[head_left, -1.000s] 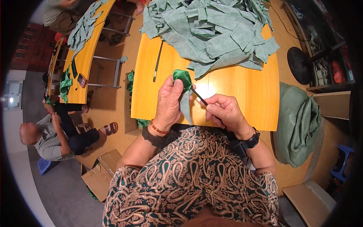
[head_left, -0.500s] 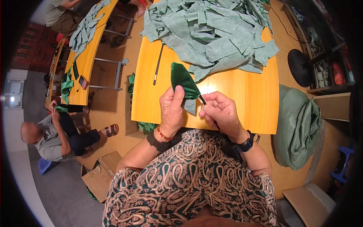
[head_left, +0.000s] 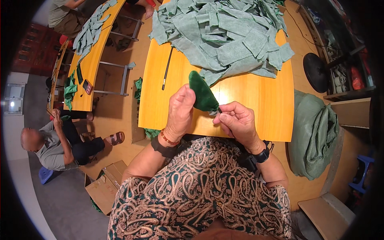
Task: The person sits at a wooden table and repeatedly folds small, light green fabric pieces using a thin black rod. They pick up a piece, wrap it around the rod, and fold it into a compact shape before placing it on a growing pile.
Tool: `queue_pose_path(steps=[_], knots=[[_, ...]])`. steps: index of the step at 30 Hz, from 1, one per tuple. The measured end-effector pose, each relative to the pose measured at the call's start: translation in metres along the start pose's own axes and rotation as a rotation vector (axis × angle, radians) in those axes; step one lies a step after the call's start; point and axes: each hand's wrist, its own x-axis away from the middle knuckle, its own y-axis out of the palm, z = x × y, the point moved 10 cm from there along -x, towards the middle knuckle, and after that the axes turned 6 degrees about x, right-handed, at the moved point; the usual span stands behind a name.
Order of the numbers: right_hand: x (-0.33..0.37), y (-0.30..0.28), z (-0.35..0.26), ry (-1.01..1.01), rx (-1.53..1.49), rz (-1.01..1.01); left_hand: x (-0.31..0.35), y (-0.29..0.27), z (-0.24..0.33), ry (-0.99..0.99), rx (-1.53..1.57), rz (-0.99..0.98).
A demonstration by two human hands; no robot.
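Note:
A dark green velvet piece (head_left: pixel 203 93), narrow and rounded at its upper end, is held above the near edge of the table. My left hand (head_left: pixel 180 111) is closed, with its fingertips at the left edge of the velvet piece. At the lower corner, my right hand (head_left: pixel 239 122) pinches a thin black stick (head_left: pixel 219 110) that enters the fabric; most of the stick is hidden. A bit of the grey-green backing shows beneath that corner. Another thin black stick (head_left: pixel 167 69) lies on the table at the left.
A large heap of grey-green cloth pieces (head_left: pixel 236 40) covers the far part of the yellow table (head_left: pixel 256 104). On the floor at right stands a big green sack (head_left: pixel 314 134). A cardboard box (head_left: pixel 105 186) is at lower left. A seated person (head_left: pixel 56 146) works beside another table (head_left: pixel 90 60).
The velvet piece has turned and shifted a little right, now looking fuller. My left thumb has come off its face toward the edge. Less of the stick shows at my right hand.

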Motion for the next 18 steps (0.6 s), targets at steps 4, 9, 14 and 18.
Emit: queue_pose_path(steps=[4,9,14,18], knots=[[0.005,0.0,-0.001,0.041,0.09,-0.016,-0.007,-0.005,0.007,0.033,0.049,0.056],[0.002,-0.011,0.004,0.175,0.079,-0.077,-0.004,-0.008,0.011,0.114,-0.236,0.029],[0.0,0.0,0.0,0.071,0.046,-0.067,0.003,0.004,0.009,0.043,-0.291,-0.031],[0.007,0.011,0.011,0.176,-0.286,-0.157,0.006,0.004,0.007,0.0,0.01,-0.021]])
